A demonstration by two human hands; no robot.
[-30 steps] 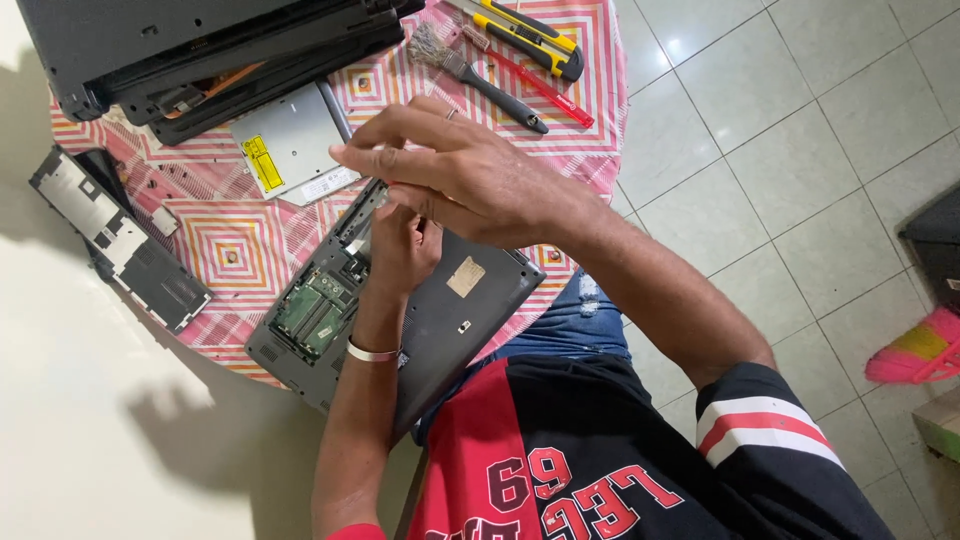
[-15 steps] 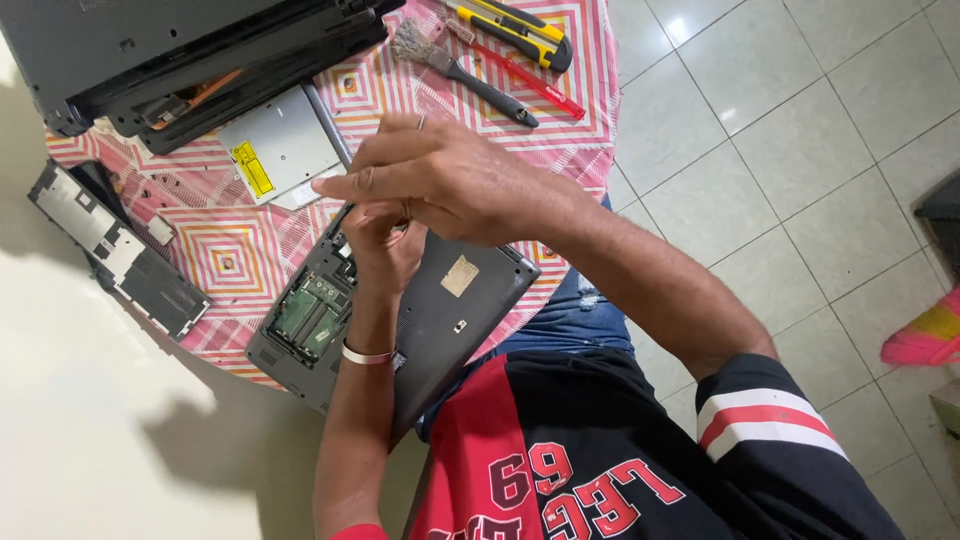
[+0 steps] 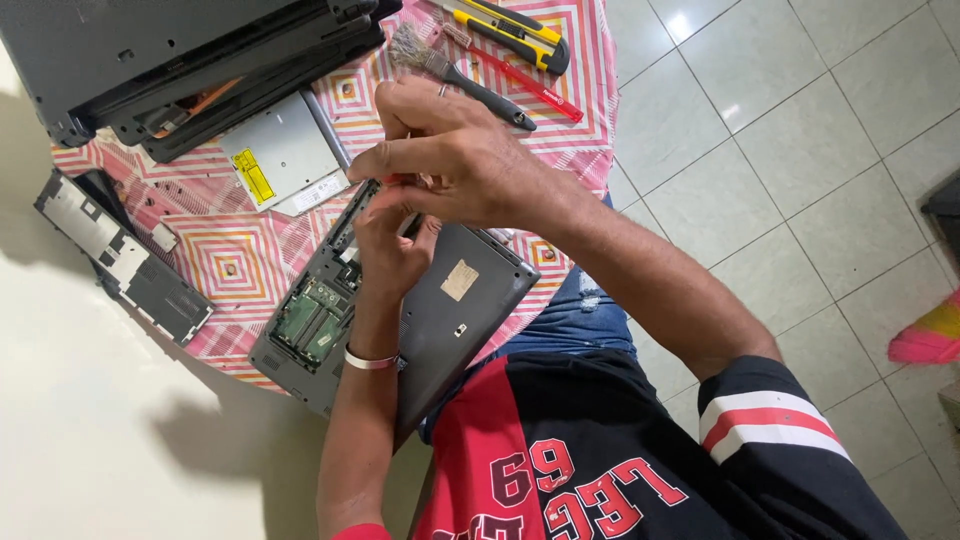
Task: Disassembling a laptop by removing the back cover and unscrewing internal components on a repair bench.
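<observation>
An opened grey laptop (image 3: 470, 310) lies bottom-up on the patterned cloth, with green memory boards (image 3: 314, 322) showing in its uncovered part. My right hand (image 3: 470, 165) hovers over the laptop's far end, fingers pinched on what looks like a small red-handled tool (image 3: 398, 180), mostly hidden. My left hand (image 3: 385, 250), a bracelet on its wrist, rests on the laptop just below the right hand. Its fingertips curl up under the right hand, so I cannot see what they hold.
On the pink patterned tablecloth (image 3: 235, 265) lie a silver optical drive (image 3: 283, 155), another dark laptop chassis (image 3: 190, 60), a detached cover strip (image 3: 120, 255), a brush (image 3: 455, 75), a yellow utility knife (image 3: 510, 30) and a red pen-like tool (image 3: 530, 90). Tiled floor lies to the right.
My right hand has tightened into a pinch over the laptop's far end, and my left hand's fingers have curled up under it. The laptop has not moved.
</observation>
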